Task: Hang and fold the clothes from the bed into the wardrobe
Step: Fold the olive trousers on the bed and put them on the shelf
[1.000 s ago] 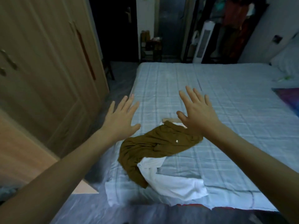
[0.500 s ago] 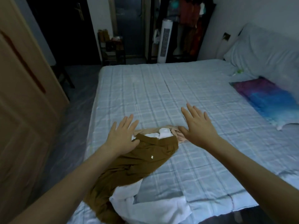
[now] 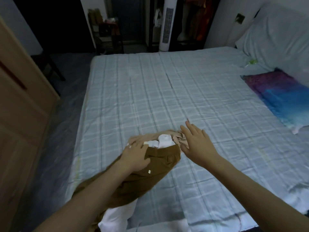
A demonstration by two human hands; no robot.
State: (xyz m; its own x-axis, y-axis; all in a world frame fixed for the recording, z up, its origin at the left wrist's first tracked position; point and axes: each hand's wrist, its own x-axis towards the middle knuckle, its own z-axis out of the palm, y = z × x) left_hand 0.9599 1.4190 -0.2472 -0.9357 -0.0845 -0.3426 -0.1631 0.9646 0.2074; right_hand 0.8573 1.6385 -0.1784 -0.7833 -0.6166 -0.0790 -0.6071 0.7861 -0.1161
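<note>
The clothes are one tangled heap near the bed's near-left corner: a brown garment on top, something white poking out at the far end plus more white hanging by the bed's edge, and a beige piece under it all.

Your left hand is resting flat on the heap where brown meets beige, fingers spread, no real grip on anything yet. Your right hand is open too, fingers straight, right at the far-right end of the pile, touching or just about touching the beige bit; hard to tell.

Biggest risk imo: everything's layered, so if you grab the brown one and lift, the white and beige stuff probably drags along and slides off the edge onto the floor. That lower white part already looks close to going over. I'd pin the rest with one hand and peel off one piece at a time.

Also the room's pretty dim, so it's easy to mistake two pieces for one. The wardrobe sits to your left, doors look shut from here, so you'll need a free hand for that.
</note>
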